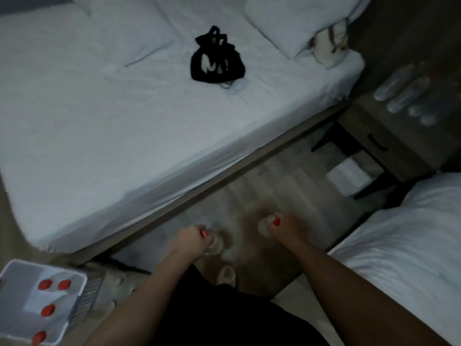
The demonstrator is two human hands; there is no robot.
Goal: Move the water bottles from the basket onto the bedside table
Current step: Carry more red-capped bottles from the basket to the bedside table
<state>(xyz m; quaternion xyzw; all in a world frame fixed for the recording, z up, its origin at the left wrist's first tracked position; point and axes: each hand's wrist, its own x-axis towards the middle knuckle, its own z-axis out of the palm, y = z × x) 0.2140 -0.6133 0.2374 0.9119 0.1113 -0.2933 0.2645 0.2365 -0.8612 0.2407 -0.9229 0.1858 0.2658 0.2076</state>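
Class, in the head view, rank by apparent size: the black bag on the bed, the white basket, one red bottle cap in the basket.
1. White basket, though nearer the camera
2. Black bag
3. Red bottle cap

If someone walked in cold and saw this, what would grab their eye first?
Probably the black bag lying alone in the middle of the white bed. Next, the red caps of the bottles in the basket at lower left, and the left hand and right hand each gripping a red-capped bottle above the floor.
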